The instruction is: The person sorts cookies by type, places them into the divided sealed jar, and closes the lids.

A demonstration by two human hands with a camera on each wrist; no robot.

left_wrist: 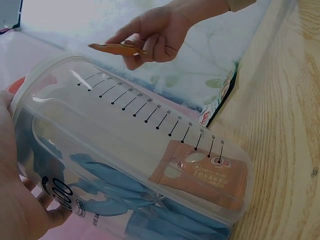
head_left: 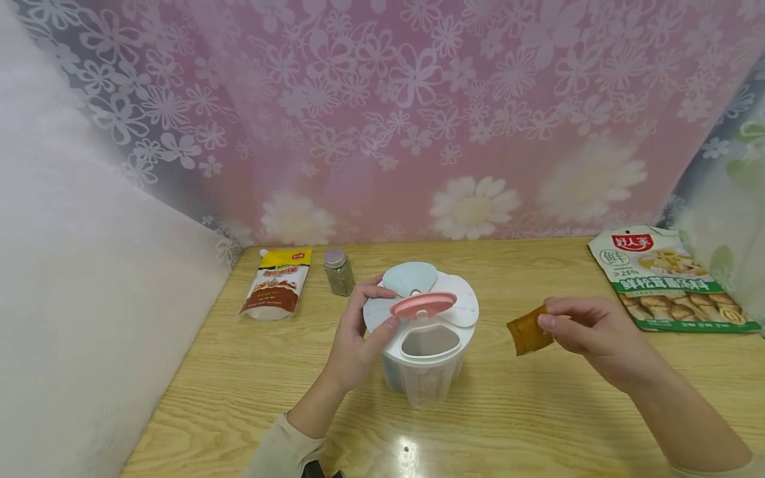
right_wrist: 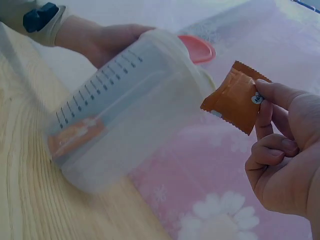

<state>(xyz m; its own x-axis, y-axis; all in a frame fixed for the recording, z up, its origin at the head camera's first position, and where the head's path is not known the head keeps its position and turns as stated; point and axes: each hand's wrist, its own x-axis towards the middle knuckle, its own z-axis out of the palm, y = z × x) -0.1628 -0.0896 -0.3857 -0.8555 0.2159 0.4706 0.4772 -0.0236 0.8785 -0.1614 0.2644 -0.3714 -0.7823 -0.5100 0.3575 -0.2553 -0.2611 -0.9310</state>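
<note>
A clear divided storage canister with measuring marks stands on the table under a white lid with several flaps. Its pink flap is raised above the front compartment's opening. My left hand grips the canister at the lid's left side, the thumb near the pink flap. To the right of the canister, my right hand pinches a small orange-brown sealed packet by its edge, apart from the canister. In the left wrist view, another orange packet lies inside one compartment, and blue packets fill a neighbouring one.
At the back left stand a red, yellow and white pouch and a small glass jar with a lilac cap. A large green and white mushroom seasoning bag lies at the back right. A floral curtain hangs behind the wooden table.
</note>
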